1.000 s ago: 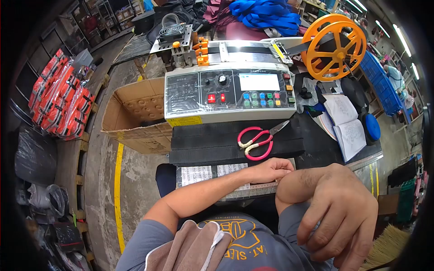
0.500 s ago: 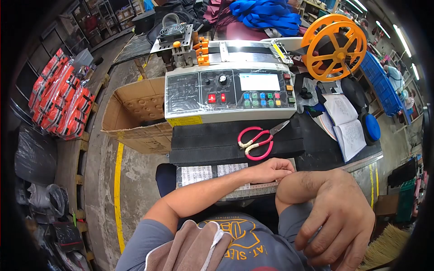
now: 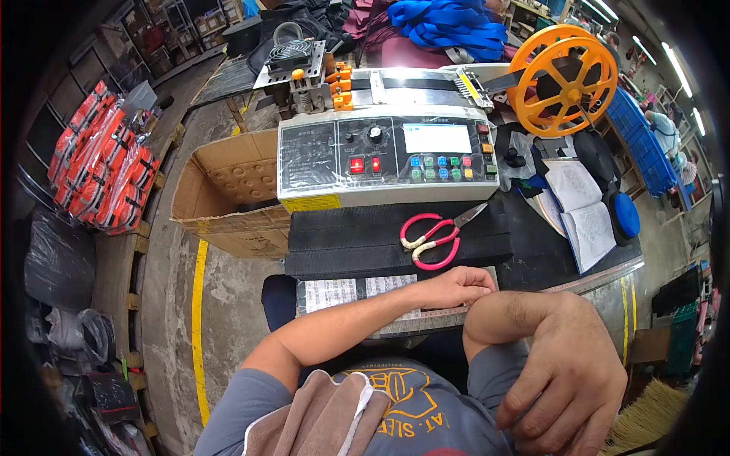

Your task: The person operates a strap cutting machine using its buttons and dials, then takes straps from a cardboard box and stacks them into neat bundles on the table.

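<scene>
My left hand rests on the front edge of the table, its fingers curled in beside my bent right arm, with nothing visible in them. My right hand hangs loose close to the camera, empty, fingers bent but apart. A ruler lies along the table edge just below my left hand. Scissors with pink handles lie on black webbing strips. Behind them stands a control-panel machine with a lit screen. Black strap runs into it from an orange reel.
A cardboard box stands left of the machine. An open notebook and a blue roll lie to the right. Blue straps are heaped behind. Orange packs in plastic are stacked at far left.
The orange reel has turned, and the black strap between it and the machine now stretches straighter and higher. My right hand has shifted very slightly; my left hand stays put.
</scene>
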The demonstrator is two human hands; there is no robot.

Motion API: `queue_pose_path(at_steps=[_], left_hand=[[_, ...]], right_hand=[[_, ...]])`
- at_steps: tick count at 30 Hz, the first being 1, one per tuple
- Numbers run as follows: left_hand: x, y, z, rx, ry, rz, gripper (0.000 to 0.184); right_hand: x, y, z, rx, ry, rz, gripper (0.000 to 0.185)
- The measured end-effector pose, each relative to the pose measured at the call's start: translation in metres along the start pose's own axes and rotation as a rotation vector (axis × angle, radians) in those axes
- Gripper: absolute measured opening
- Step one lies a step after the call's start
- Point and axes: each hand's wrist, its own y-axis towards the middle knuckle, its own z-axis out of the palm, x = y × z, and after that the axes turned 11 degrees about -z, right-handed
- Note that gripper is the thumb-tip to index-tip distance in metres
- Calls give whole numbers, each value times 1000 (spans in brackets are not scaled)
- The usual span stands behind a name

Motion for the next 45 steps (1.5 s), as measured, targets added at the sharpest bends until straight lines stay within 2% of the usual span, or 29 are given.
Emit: queue_pose_path(at_steps=[7, 13, 14, 17, 21, 32, 35, 45], left_hand=[[1, 0, 0, -4, -6, 1, 20], [0, -1, 1, -20, -6, -12, 20], [0, 0, 1, -19, -9, -11, 20], [0, 0, 0, -14, -16, -10, 21], [-1, -1, 2, -18, -23, -6, 22], [3, 2, 0, -8, -10, 1, 20], [3, 2, 0, -11, -7, -2, 20], [1, 1, 0, -14, -1, -1, 20]], right_hand=[[-1, 1, -1, -47, -2, -43, 17], [-4, -1, -1, -242, -55, -68, 8], [-2, -4, -1, -213, -28, -69, 5], [5, -16, 1, -156, 36, -68, 21], [0, -4, 1, -155, 0, -29, 5], [1, -5, 4, -121, 40, -38, 7], [14, -19, 15, -145, 142, -36, 17], [15, -25, 21, -88, 123, -50, 18]])
